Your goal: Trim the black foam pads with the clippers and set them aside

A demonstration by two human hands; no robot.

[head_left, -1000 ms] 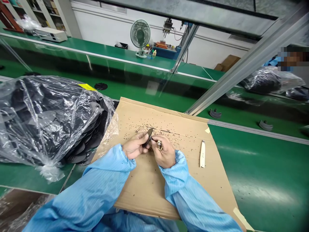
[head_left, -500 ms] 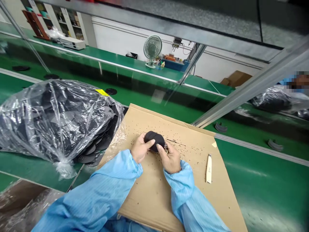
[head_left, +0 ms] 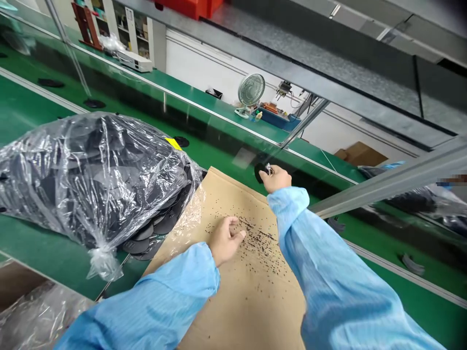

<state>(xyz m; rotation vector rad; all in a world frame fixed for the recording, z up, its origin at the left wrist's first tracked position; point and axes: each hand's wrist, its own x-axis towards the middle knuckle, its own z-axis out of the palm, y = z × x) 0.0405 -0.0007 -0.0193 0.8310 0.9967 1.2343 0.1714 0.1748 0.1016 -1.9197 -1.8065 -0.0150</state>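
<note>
My right hand (head_left: 276, 180) is closed on a thin black oval disc (head_left: 259, 173), held out over the green belt past the far edge of the cardboard sheet (head_left: 248, 311). A small shiny metal tool (head_left: 269, 169) also sticks out of these fingers; its kind is hard to make out. Above the cardboard, my left hand (head_left: 225, 241) is open with bent fingers apart and nothing in them. Many tiny black bits (head_left: 260, 250) lie scattered on the cardboard just right of the left hand.
A clear plastic bag (head_left: 104, 184) full of black discs stands on the left. Over the bench run a metal shelf (head_left: 292, 78) and a slanted post (head_left: 386, 170). Curved grey pieces (head_left: 413, 264) lie on the belt at right. A fan (head_left: 251, 90) stands at the back.
Both hands held the black disc over the cardboard. My left hand has let go, while the right has carried it forward over the belt. The cream cutter is now out of sight.
</note>
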